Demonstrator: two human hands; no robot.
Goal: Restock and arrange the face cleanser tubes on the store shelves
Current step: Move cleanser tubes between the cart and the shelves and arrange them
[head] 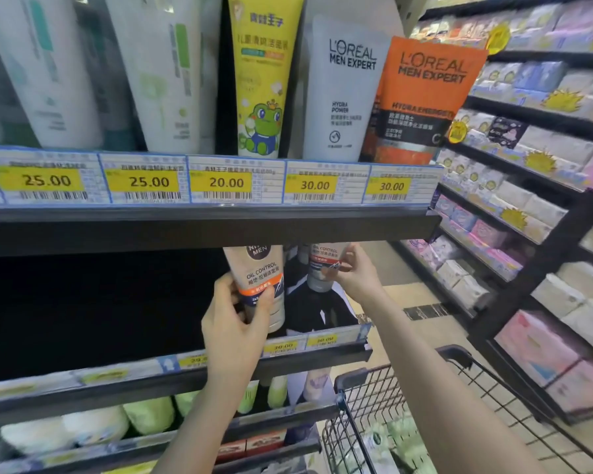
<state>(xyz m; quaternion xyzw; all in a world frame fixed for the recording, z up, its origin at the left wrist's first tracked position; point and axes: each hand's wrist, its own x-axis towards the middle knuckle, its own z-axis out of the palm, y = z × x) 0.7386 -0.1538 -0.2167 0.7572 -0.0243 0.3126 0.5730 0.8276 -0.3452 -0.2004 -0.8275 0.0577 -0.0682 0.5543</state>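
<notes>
Nivea Men oil-control cleanser tube [259,285], beige with an orange band, stands cap-down on the middle shelf [322,359], just behind its price strip. The left hand [235,323] has its grip wrapped round the tube's lower half, thumb across the front and fingers behind. Just to the right, a second oil-control tube [324,266], grey-white with a dark cap, stands on the same shelf; the right hand [351,275] pinches it between thumb and fingertips at its label. A dark printed divider card [317,311] stands between and below the two tubes.

On the shelf above [206,227], behind yellow price labels reading 25.00, 25.00, 20.00, 30.00 and 30.00, stand two white tubes with green print, a yellow frog-print children's tube [262,80], a white L'Oreal Men Expert Hydra Power tube [346,94] and an orange L'Oreal Men Expert tube [421,97]. A black wire shopping cart [391,422] sits at lower right, under the right forearm.
</notes>
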